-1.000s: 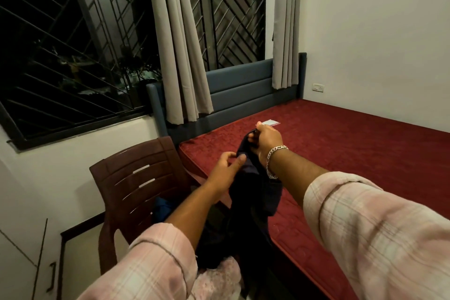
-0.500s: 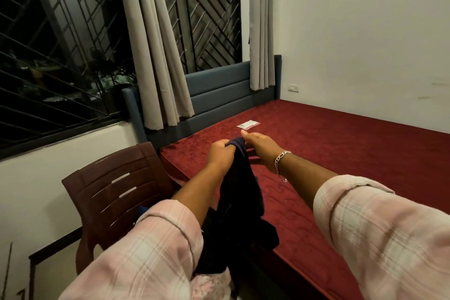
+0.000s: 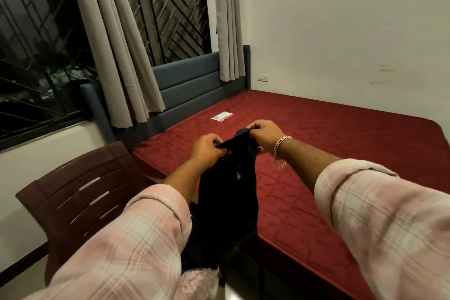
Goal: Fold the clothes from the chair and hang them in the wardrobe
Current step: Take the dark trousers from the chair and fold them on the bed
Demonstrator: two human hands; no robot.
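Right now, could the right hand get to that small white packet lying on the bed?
Probably yes, but not freely. The white packet lies on the bare red mattress just beyond the right hand, nothing between them. That hand and the left hand both grip the dark garment, so it must let go first.

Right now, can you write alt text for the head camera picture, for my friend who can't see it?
Two hands, left hand and right hand, grip the top edge of a dark garment that hangs above the edge of a red bed. A brown chair stands on the left, below a barred window with curtains.
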